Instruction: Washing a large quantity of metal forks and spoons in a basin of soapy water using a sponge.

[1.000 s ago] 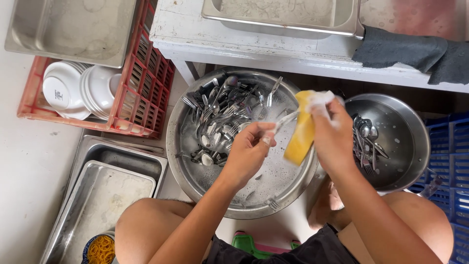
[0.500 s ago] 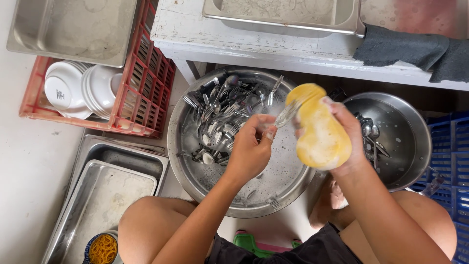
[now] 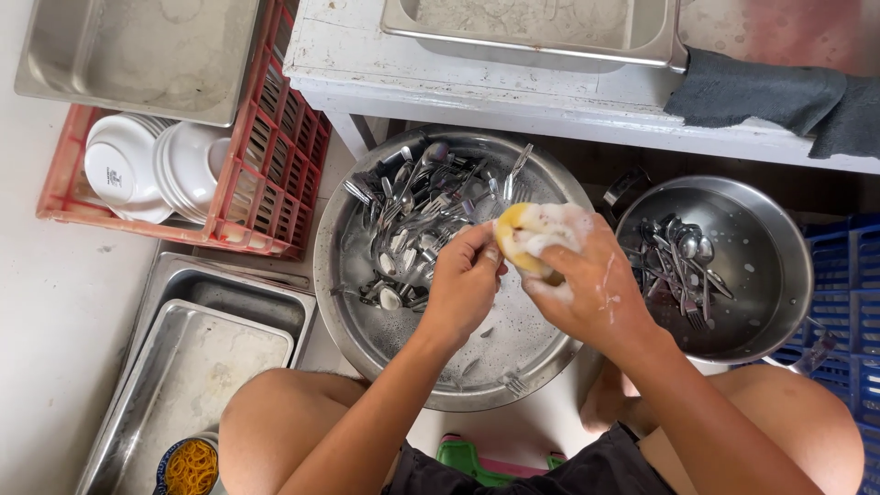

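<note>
My right hand (image 3: 587,293) grips a soapy yellow sponge (image 3: 532,234) over the large steel basin (image 3: 344,275). Pressed against the sponge, my left hand (image 3: 463,284) pinches a piece of cutlery that the sponge and fingers hide almost entirely. The basin holds a heap of forks and spoons (image 3: 417,215) in soapy water at its far side. To the right stands a smaller steel pot (image 3: 779,275) with several rinsed pieces of cutlery (image 3: 683,266) inside.
A red crate (image 3: 266,197) with stacked white bowls (image 3: 160,170) sits at the left, steel trays (image 3: 197,357) below it. A white table (image 3: 513,92) carries a steel pan and dark cloth (image 3: 775,96). A blue crate (image 3: 852,302) is at the right edge.
The sponge has come down and left from beside my left hand and now wraps the utensil. The fork tip seen earlier between the hands is covered.
</note>
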